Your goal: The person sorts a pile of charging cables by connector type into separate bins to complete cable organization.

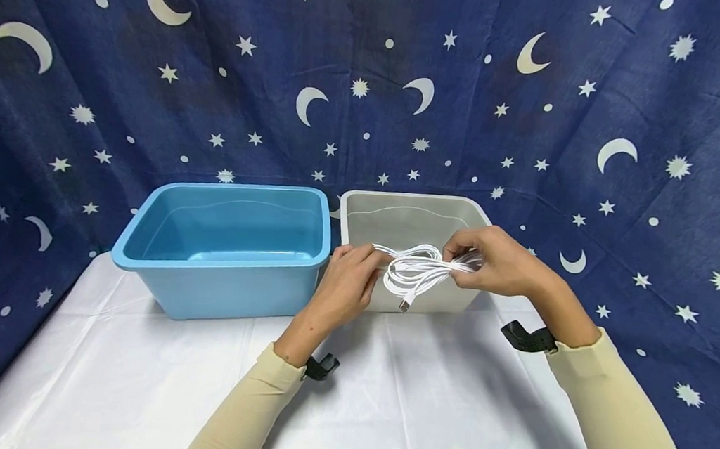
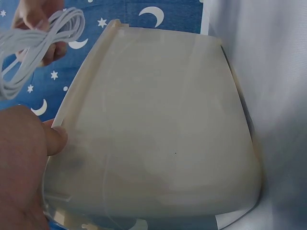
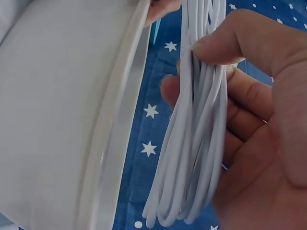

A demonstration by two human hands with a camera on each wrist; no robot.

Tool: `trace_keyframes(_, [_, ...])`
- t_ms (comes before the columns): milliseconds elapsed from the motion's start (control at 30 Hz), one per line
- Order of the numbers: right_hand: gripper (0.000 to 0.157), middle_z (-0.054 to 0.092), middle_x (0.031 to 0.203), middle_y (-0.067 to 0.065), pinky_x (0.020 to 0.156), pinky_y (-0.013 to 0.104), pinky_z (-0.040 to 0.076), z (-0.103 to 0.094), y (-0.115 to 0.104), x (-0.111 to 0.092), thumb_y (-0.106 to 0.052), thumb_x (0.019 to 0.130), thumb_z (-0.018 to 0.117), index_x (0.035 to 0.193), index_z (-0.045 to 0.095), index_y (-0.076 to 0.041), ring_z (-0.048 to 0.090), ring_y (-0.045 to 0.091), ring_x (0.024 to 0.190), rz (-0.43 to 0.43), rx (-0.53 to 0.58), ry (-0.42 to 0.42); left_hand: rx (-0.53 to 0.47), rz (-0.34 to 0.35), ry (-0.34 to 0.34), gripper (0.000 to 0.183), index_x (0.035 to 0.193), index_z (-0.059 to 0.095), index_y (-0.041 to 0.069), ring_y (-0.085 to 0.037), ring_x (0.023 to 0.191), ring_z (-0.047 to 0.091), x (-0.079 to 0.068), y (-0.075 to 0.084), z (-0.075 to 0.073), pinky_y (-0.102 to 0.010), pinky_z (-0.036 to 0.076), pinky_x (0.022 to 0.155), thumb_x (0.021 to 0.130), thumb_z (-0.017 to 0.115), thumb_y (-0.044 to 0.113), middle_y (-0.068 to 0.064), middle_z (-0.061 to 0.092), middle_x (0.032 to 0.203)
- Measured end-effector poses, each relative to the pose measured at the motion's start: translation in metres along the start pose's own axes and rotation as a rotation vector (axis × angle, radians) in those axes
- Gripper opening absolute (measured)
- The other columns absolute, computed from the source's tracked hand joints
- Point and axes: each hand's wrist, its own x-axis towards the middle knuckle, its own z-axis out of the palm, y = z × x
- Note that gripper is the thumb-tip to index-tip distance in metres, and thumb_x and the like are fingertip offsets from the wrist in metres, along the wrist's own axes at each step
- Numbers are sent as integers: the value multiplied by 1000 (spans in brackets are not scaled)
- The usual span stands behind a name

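A bundled white cable [image 1: 416, 268] with a metal plug at one end hangs in front of the grey bin [image 1: 414, 199]. My right hand [image 1: 493, 260] pinches the bundle between thumb and fingers, and its loops trail past the fingers in the right wrist view. My left hand [image 1: 349, 280] is at the front left corner of that bin, its fingers close to the left end of the cable. In the left wrist view a fingertip [image 2: 58, 140] overlaps the bin's wall by the rim. I cannot tell whether this hand grips the cable or the rim.
Left of the grey bin stands a blue bin [image 1: 221, 295]. Both rest on a white cloth-covered table [image 1: 344, 421]. Behind and around them hangs a dark blue cloth [image 1: 249, 103] with moons and stars.
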Motion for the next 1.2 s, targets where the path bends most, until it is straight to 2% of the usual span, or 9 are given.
trace_keyframes(200, [28,70,86,-8,75,24,50,-6,5,15,6,76,76,93,75,-16,62,13,81,37,-7,6,24,-8,-17,17,119,70,13,-20,103,64,0,0,-1,-44,41,104,103,65,8,0,66,107])
trace_keyframes(567, [19,74,90,-1,85,26,50,-2,25,39,-1,80,78,96,76,-10,65,17,90,173,21,1,21,-4,-11,8,110,69,14,-20,98,63,0,0,-2,-44,42,103,104,66,10,0,63,102])
trace_keyframes(900, [12,72,88,5,76,25,51,10,50,59,-1,84,76,95,75,-4,63,16,82,243,109,-14,-6,-5,-6,19,122,71,18,-20,104,66,-2,0,-2,-43,43,103,105,65,12,1,66,107])
trace_keyframes(1200, [12,70,83,-1,74,27,48,16,59,70,-4,81,75,93,75,-5,60,15,79,305,24,-13,-24,-8,-10,23,126,70,20,-18,108,65,-1,-1,-1,-42,41,104,107,62,13,2,66,112])
